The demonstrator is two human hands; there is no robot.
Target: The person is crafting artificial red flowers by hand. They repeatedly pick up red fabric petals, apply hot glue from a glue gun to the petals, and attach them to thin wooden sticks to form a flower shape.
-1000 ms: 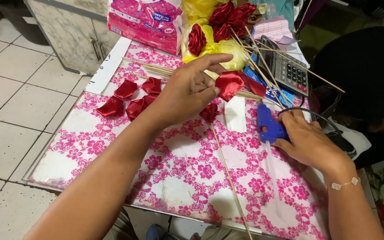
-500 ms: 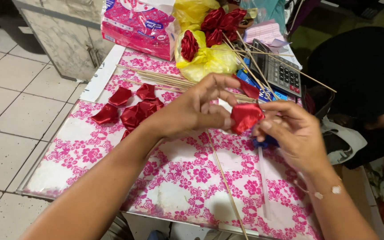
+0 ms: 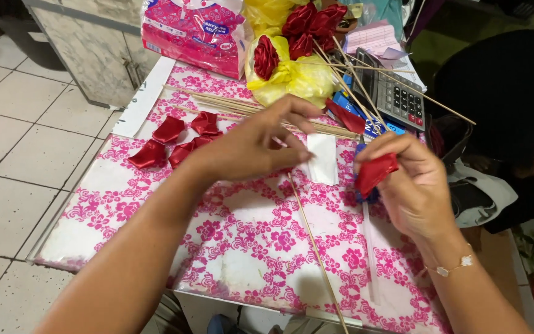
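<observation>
Head view: the right hand [image 3: 418,185] is gripping a folded red ribbon piece [image 3: 375,173] above the floral-covered worktop [image 3: 261,247]. The left hand [image 3: 254,145] is hovering released, fingers spread, above a bamboo skewer [image 3: 316,253]. Folded red petals [image 3: 171,139] are lying near the worktop's left edge.

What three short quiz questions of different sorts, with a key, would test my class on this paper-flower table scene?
1. True or false: the right hand holds a red petal.
2. What does the left hand hover over? A) thin wooden stick B) a saucepan C) a laptop
3. Name the grey keyed device at the table's far edge.

Key: 1 true; 2 A; 3 calculator.
</observation>
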